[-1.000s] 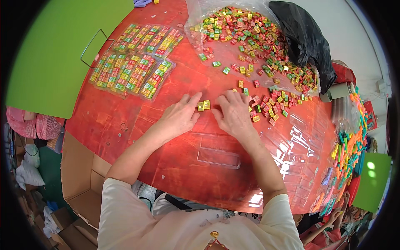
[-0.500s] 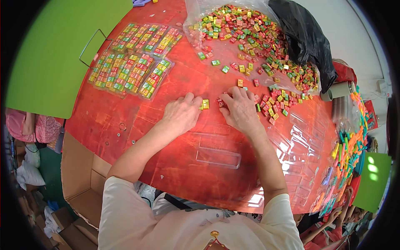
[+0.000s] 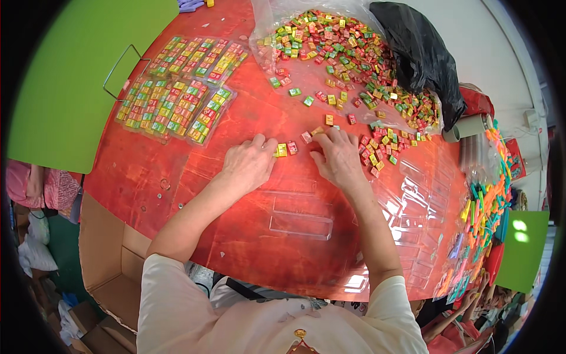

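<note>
Small wrapped boxes in red, yellow and green lie between my hands on the red tabletop. My left hand (image 3: 247,161) is curled, its fingertips against a small yellow box (image 3: 282,150). A red box (image 3: 292,147) stands in line beside that one. My right hand (image 3: 340,156) has its thumb and index finger apart, with nothing seen between them. Its index fingertip is close to another red box (image 3: 306,137) and an orange-yellow box (image 3: 318,130). My fingers partly hide what lies under them. An empty clear plastic tray (image 3: 301,225) lies nearer me.
Filled trays (image 3: 171,109) of boxes lie at the far left beside a green board (image 3: 59,88) with a wire handle. A large heap of boxes (image 3: 354,53) spills from a clear bag by a black bag (image 3: 415,53). Colourful plastic pieces (image 3: 486,206) line the right edge.
A red box now stands beside the yellow one at my left fingertips. My right hand has shifted to other boxes just beyond. The whole view has moved slightly left.
</note>
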The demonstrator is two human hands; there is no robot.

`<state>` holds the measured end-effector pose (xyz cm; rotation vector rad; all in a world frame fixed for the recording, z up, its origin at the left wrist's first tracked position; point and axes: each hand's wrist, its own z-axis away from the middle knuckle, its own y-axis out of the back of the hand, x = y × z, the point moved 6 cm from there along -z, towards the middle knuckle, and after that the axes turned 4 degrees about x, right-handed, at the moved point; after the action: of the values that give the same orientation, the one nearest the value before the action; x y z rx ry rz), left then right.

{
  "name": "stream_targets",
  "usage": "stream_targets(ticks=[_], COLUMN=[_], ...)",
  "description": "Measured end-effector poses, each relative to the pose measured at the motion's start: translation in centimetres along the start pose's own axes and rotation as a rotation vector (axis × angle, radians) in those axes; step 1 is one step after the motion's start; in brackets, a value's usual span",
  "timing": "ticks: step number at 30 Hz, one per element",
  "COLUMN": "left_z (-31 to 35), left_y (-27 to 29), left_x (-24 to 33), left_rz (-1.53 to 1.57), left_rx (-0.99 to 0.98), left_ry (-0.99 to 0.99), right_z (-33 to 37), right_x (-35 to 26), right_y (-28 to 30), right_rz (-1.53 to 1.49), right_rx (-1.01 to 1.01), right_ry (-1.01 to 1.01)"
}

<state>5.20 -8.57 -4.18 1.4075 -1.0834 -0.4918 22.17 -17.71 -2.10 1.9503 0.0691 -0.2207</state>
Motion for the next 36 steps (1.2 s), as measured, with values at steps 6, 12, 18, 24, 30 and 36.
stream_targets(ticks=[6, 12, 18, 24, 30, 36], left_z=[-0.2, -0.2, -1.0, -3.6, -3.7, -3.3], left_y=[0.2, 0.1, 0.5, -0.7, -1.7, -1.5], left_x=[0.3, 0.3, 2.3, 3.4, 3.0, 3.0], left_rz=[0.005, 0.012, -0.090, -0.137, -0.131, -0.133], left_rx=[0.032, -0.030, 0.089, 0.173, 0.230, 0.236], left_ry=[-0.013, 0.022, -0.033, -0.115, -0.170, -0.168], right_z=[-0.9, -1.0, -1.8, -2.3, -2.0, -2.1], right_x=[-1.2, -0.7, 1.3, 1.8, 1.1, 2.2], right_y=[-0.6, 0.0, -0.6, -0.6, -1.4, -0.7], right_rz=[0.006, -0.089, -0.017, -0.023, -0.074, 0.009], right_rx=[0.004, 0.006, 0.052, 0.067, 0.043, 0.122], right_ry=[0.028, 0.013, 0.020, -0.027, 0.054, -0.046])
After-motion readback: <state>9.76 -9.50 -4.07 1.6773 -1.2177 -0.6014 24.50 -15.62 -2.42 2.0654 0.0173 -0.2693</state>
